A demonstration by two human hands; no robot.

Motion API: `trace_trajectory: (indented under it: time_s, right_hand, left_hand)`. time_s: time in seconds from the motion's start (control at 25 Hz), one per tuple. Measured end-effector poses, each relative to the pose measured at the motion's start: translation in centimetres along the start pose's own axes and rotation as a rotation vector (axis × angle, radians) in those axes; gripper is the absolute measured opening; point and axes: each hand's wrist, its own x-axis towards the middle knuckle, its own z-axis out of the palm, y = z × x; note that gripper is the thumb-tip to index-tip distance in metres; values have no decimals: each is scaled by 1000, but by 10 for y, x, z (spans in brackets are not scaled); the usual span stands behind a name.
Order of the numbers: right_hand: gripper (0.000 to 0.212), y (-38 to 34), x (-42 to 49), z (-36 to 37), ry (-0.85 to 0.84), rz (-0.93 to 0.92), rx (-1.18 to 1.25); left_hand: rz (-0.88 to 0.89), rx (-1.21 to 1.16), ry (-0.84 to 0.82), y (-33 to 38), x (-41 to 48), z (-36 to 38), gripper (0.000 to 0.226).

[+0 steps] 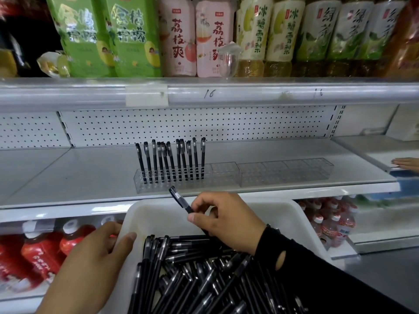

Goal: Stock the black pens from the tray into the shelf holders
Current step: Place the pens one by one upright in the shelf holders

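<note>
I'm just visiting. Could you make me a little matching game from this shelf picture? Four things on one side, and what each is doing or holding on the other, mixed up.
Things:
1. left hand
2. right hand
3. left clear holder
4. right clear holder

States:
a. holds no pens
b. pinches one black pen
c. grips the white tray by its rim
d. holds a row of standing pens

Pairs: 1-c, 2-b, 3-d, 4-a
</note>
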Motion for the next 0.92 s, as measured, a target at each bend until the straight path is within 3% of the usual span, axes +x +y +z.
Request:
trace_trajectory:
  time_s: [0.36,0.56,0.92]
  right_hand:
    - [7,0,1,-1,-3,24,89]
    - [4,-6,4,-12,10,58,325]
    - [4,-8,51,-70,286,169,628]
  left_hand:
    - [4,-11,-32,0,-1,-1,13]
    - [15,3,-21,1,-2,-2,12]
    - [20,47,-25,3,-4,-3,14]
